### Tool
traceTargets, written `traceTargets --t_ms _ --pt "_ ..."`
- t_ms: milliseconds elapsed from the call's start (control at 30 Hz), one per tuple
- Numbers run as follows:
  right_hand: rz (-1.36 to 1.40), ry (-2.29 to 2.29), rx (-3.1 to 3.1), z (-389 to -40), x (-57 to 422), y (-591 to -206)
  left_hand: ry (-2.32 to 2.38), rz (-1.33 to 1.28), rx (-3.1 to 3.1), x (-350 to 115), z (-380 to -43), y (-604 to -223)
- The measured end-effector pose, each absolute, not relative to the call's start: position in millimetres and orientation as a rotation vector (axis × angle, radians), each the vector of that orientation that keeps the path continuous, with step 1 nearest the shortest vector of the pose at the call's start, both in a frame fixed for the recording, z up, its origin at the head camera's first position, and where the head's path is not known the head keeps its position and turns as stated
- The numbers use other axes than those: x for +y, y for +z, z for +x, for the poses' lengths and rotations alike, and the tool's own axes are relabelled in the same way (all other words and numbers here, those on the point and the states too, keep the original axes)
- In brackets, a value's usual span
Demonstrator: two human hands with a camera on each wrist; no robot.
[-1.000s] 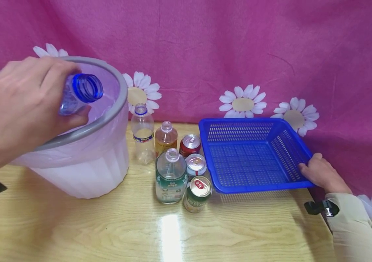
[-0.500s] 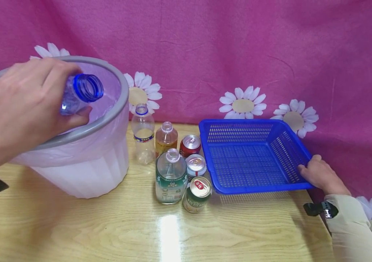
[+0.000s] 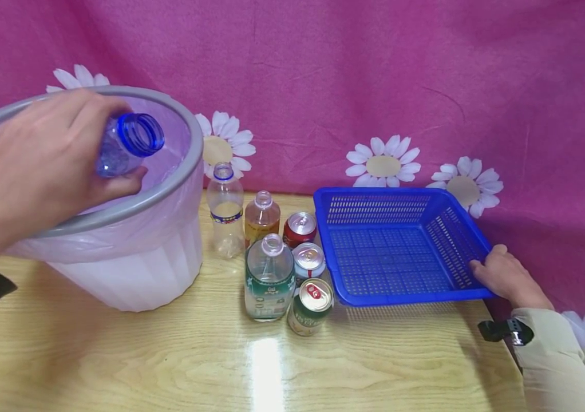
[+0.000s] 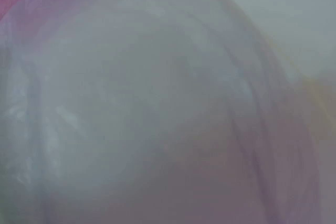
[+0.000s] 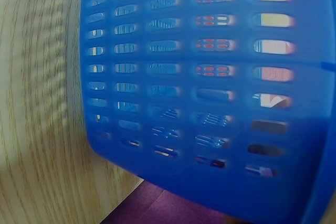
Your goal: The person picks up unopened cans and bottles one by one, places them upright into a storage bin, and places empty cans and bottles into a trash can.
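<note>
I have my left fingers (image 3: 104, 107) wrapped round a clear bottle (image 3: 116, 150) with a blue neck, holding it on its side over the mouth of the lined bin (image 3: 189, 157). My right fingers (image 3: 484, 271) grip the right end of the blue basket (image 3: 390, 252), near its front corner. Between bin and basket, three more bottles (image 3: 269, 289) and three cans (image 3: 308, 312) stand upright on the counter (image 3: 179, 360).

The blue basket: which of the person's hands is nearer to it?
The right hand: it grips the blue basket at the near right corner. The left hand is well to the basket's left, at the bin, holding a bottle.
</note>
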State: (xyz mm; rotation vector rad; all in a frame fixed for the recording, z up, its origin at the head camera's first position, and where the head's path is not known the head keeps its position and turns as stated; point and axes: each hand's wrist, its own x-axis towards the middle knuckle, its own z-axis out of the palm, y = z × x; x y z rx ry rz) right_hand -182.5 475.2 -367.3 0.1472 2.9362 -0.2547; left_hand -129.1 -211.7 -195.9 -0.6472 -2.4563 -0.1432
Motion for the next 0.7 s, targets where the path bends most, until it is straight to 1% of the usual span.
traceTargets --t_ms 467,700 --pt "0.217 -0.276 2.89 -179.7 471.7 -367.4 -0.215 -0.587 -2.568 -212.1 -134.0 -195.9" --pt "0.192 -0.272 2.908 -180.9 473.3 -368.2 -0.232 -0.558 -2.627 -213.6 -137.1 -195.5"
